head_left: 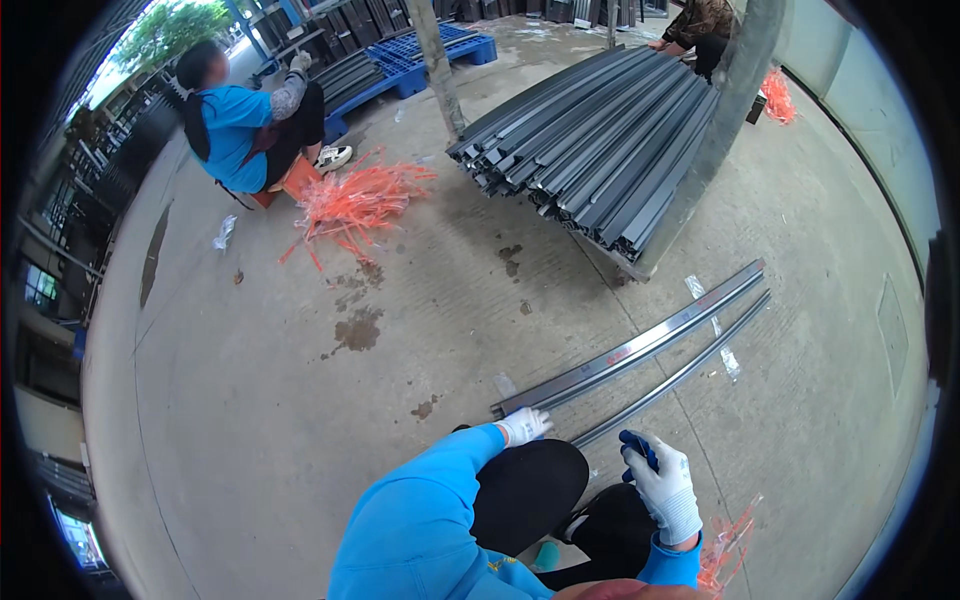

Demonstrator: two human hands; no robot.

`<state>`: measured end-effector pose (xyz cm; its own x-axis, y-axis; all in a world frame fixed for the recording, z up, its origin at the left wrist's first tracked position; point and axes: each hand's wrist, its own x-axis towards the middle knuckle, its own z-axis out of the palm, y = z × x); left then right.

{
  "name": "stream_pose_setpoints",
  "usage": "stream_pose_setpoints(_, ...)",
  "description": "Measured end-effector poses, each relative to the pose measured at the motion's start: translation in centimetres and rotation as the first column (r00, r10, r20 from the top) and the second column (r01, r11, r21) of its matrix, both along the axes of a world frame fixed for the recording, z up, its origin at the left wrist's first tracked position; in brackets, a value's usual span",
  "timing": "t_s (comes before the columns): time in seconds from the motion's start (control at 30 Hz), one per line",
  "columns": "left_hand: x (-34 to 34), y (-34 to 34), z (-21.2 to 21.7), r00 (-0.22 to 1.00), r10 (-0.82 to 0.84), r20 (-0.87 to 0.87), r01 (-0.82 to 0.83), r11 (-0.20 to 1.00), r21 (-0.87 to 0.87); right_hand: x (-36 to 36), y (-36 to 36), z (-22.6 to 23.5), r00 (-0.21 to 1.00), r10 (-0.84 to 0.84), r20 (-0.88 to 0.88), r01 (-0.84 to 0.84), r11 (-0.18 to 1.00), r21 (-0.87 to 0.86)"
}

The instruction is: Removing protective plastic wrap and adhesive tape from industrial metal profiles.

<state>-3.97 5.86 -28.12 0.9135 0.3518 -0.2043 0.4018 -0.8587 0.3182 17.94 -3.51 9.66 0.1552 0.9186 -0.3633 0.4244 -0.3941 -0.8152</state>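
My left hand (525, 426), in a white glove, grips the near end of a long grey metal profile (630, 350) lying on the floor. Beside it, a thinner metal strip (690, 368) runs roughly parallel, its near end close to my knees. My right hand (664, 488), also gloved in white, is raised to the right of that strip, fingers curled. Something dark blue shows at its fingers; whether this is glove coating or a held thing, I cannot tell.
A large stack of dark metal profiles (600, 135) rests on a frame with posts (437, 65) ahead. Orange strapping strips (360, 205) lie by a seated person in blue (235, 125). A blue pallet (400, 70) stands behind; another person (690, 30) works at the stack's far end.
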Motion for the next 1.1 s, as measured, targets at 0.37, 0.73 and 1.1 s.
stream_pose_setpoints(0.37, 0.3, -0.6, -1.0, 0.977, 0.191, 0.090, -0.163, 0.954, -0.252, -0.4, 0.2, 0.9, 0.995, 0.042, 0.090, -0.041, 0.999, -0.013)
stream_pose_setpoints(0.73, 3.9, 3.2, 0.7, 0.973, 0.198, 0.121, -0.119, 0.873, -0.472, 0.3, 0.2, 0.4, 0.968, 0.170, 0.183, -0.169, 0.985, -0.017)
stream_pose_setpoints(1.1, 2.7, 2.9, 3.9, 0.929, 0.362, 0.082, -0.227, 0.729, -0.646, 1.6, 0.4, -0.3, 0.982, 0.066, 0.179, -0.059, 0.997, -0.045)
